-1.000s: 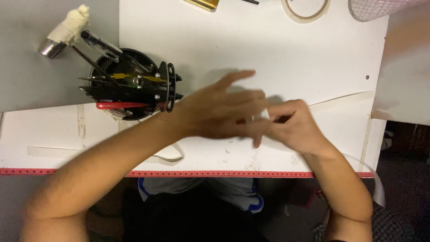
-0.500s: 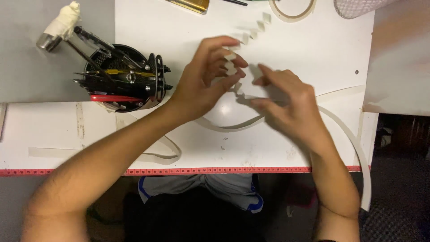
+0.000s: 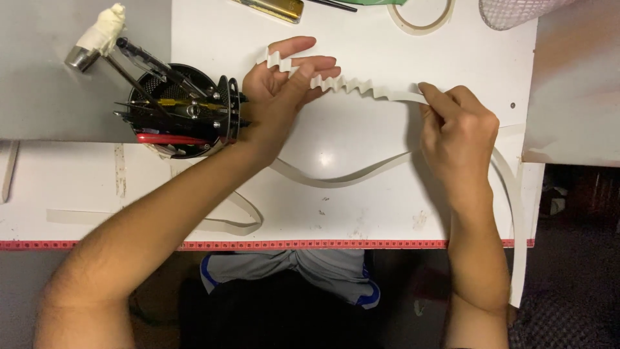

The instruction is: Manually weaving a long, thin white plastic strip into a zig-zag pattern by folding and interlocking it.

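A white paper strip [image 3: 349, 87], accordion-folded, is stretched across the upper centre of the tabletop [image 3: 361, 39]. Its pleated end is pinched by the left hand [image 3: 281, 84], its flat part by the right hand [image 3: 458, 132], so the folds are kept taut.

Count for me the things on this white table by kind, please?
Long white paper strip, zigzag-folded at one end, held by left hand and right hand: 1
Black round mesh tool holder: 1
Pale tape ring: 1
Gold-coloured flat tool: 1
Wire mesh basket: 1
Total: 5
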